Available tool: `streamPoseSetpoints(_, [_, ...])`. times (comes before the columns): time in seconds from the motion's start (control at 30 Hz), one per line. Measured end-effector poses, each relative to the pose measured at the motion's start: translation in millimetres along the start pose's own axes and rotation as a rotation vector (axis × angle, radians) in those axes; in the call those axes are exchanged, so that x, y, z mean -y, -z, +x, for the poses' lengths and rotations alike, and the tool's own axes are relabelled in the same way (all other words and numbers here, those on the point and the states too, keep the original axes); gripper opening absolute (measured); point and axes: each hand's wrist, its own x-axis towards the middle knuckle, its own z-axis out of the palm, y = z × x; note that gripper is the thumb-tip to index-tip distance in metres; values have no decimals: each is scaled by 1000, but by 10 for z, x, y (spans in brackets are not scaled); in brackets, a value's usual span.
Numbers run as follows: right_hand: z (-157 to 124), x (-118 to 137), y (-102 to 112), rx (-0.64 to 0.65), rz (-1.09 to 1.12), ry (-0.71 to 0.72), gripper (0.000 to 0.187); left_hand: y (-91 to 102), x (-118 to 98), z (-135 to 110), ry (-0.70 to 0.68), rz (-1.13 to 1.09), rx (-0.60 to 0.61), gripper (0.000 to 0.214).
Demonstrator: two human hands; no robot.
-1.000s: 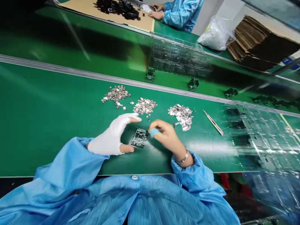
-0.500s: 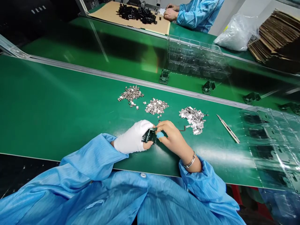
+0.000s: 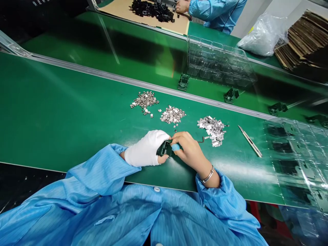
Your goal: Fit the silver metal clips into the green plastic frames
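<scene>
Left hand and right hand gripping part near bench edge, mat stretching to 9 o'clock, tray at 3 o'clock holding dark parts

Open counter left, clutter ahead and right.
Left of the left hand the counter lies bare up to the metal rail. Ahead of the dark part both hands clasp, three heaps of metal bits sit with gaps between; beyond the right hand, a thin tool and clear trays crowd the counter.
</scene>
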Motion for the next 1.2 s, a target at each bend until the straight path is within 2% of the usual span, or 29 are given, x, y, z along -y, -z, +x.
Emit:
streamPoseSetpoints(0.3, [-24, 39, -98, -3, -51, -141, 16, -71, -15, -29, 72, 9, -21, 38])
streamPoseSetpoints(0.4, [-10, 39, -81, 13, -42, -176, 17, -37, -34, -9, 86, -70, 5, 42])
streamPoseSetpoints(0.5, [15, 70, -82, 27, -36, -170, 17, 28, -34, 26, 161, -118, 32, 30])
streamPoseSetpoints(0.57, [33, 106, -101, 32, -53, -158, 17, 60, -27, 46, 214, -59, 51, 21])
streamPoseSetpoints(0.67, [56, 165, -126, 58, -98, -157, 16, 77, -25, 53, 191, 54, 89, 18])
streamPoseSetpoints(0.77, [71, 229, -117, 111, -156, -155, 14, 71, -44, 24, 146, 129, 89, 21])
streamPoseSetpoints(0.97, [130, 313, -105, 253, -284, -128, 8, 44, -30, 9, 186, 189, 126, 35])
streamPoseSetpoints(1.1, [160, 310, -56, 229, -222, -212, 3, 84, -20, 31, 316, 124, 162, 37])
streamPoseSetpoints(1.2, [134, 245, 31, 150, -94, -370, 3, 104, -4, 20, 449, 5, 94, 45])
